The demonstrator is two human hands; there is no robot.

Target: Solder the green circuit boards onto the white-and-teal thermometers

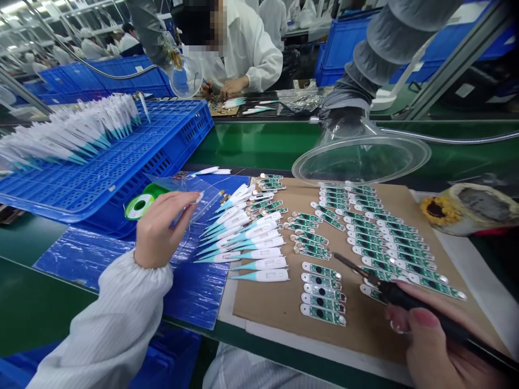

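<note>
My right hand [430,340] grips a black soldering iron [405,302]. Its tip hovers over the brown board [279,302], beside rows of green circuit boards [322,294]. My left hand [164,224] is pinched closed on a thin solder wire [217,183], raised above the blue mat [190,292]. A green solder spool [140,206] sits just behind that hand. To its right, several white digital thermometers [263,263] with light blue ends lie fanned out, some with circuit boards near their ends.
A blue crate [178,140] on the left carries many thermometers [77,127]. A clear extraction hood [360,159] hangs over the board's far side. At right stands a round holder with yellow sponge [440,210]. Across the green bench, a co-worker [243,48] handles small parts.
</note>
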